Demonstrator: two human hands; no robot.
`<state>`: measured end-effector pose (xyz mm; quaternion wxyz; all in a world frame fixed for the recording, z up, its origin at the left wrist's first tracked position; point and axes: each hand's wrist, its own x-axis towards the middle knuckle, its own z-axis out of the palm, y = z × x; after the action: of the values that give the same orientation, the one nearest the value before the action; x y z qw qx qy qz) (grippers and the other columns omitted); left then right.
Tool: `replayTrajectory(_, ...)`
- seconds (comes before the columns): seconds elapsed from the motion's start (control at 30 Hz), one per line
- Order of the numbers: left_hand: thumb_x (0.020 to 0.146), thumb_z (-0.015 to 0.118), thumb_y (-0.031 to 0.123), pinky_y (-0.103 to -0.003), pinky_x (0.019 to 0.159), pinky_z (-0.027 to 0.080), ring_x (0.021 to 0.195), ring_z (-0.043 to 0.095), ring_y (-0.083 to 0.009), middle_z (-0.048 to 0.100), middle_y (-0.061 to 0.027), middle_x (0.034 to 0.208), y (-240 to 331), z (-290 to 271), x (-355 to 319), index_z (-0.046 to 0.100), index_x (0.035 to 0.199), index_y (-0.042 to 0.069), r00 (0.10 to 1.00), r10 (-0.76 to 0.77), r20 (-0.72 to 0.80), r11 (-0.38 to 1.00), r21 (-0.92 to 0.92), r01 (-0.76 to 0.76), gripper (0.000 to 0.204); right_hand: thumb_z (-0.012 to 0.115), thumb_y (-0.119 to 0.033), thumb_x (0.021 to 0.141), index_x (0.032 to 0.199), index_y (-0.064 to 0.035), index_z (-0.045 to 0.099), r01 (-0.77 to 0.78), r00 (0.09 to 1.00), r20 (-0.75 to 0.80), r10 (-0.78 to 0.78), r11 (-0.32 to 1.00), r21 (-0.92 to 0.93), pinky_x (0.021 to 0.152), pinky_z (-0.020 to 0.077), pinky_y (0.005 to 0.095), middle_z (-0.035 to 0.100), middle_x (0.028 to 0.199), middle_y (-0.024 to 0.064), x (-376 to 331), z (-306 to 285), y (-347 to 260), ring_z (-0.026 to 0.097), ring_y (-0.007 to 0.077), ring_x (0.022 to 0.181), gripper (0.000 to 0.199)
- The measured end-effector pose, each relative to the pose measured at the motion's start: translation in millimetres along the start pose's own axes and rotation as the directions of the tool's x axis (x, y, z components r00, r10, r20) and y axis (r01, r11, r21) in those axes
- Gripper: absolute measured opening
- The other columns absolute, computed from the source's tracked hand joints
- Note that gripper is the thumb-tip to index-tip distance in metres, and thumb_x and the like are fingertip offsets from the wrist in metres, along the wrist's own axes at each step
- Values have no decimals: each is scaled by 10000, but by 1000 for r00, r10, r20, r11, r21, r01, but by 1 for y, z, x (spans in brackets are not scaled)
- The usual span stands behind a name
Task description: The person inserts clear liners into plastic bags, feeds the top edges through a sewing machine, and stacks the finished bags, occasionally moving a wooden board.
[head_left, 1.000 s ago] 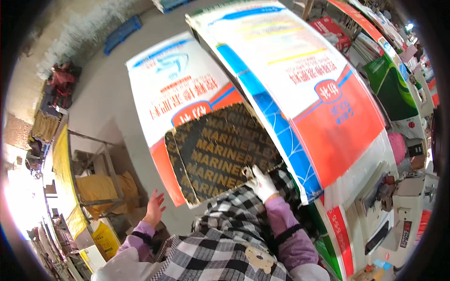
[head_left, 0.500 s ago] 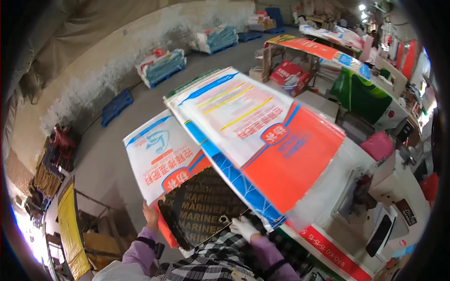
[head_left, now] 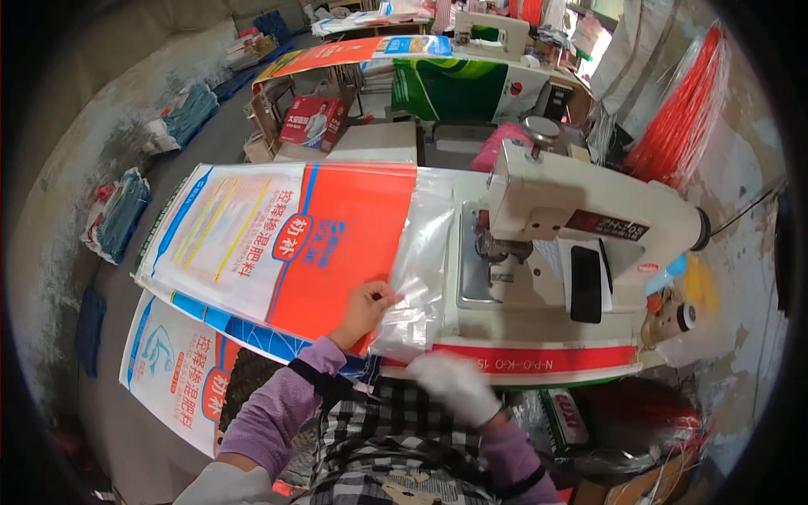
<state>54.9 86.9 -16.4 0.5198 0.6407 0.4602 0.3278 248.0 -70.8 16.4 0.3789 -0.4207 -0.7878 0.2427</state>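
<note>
A stack of white and orange woven sacks (head_left: pixel 362 227) with blue trim lies across the table, a clear plastic liner (head_left: pixel 425 252) sticking out of the right end. My bare left hand (head_left: pixel 366 311) is over the edge where orange meets liner, thumb and fingers pinched together. Whether film is between them is too small to tell. My right hand (head_left: pixel 454 387), in a white glove, is blurred at the table's front edge, just below the liner. To the right stands a white sewing machine (head_left: pixel 572 202), its needle area beside the liner.
A black phone (head_left: pixel 587 284) lies on the machine bed. Another printed sack (head_left: pixel 172 366) hangs at the lower left, next to a dark brown patterned surface. Red thread strands (head_left: pixel 682 109) hang at the right. Behind are a red box (head_left: pixel 313 122) and another sewing table (head_left: pixel 353 50).
My view has swung right toward the sewing machine. My left hand has left the lower sack and is at the upper stack's orange end. My gloved right hand has moved off the brown patterned surface.
</note>
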Motion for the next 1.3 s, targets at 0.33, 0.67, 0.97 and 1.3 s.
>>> replayTrajectory(0.33,932,609,97,-262,607,438,653,535,-96,583,-51,693,45,-21,-10,645,924,-46,908,419,-5,842,377,-386,148,601,-208,889,983,-5,632,-318,901,-293,321,946,58,752,510,395,657,952,222,99,14,65,649,375,851,226)
replayTrajectory(0.67,938,593,142,-247,568,441,610,538,-73,593,-1,649,46,-43,-36,632,786,-8,987,149,62,988,34,-151,218,687,-274,901,898,-24,730,-370,650,29,759,283,885,501,363,242,584,688,-46,125,64,11,481,42,582,254)
replayTrajectory(0.97,936,610,109,-233,605,476,663,586,-83,610,-2,739,55,-85,-23,602,830,38,890,106,-443,897,-343,-278,127,752,-291,803,869,-26,721,-503,863,-287,416,765,-401,603,499,384,668,685,81,74,35,65,633,241,614,275)
replayTrajectory(1.3,886,612,49,-383,911,482,1102,588,-273,563,-138,1278,12,-34,-37,462,1305,5,934,215,-286,923,-252,-290,446,762,-175,783,860,-13,671,-392,799,-236,553,777,493,730,529,334,679,746,101,131,57,-22,683,229,776,201)
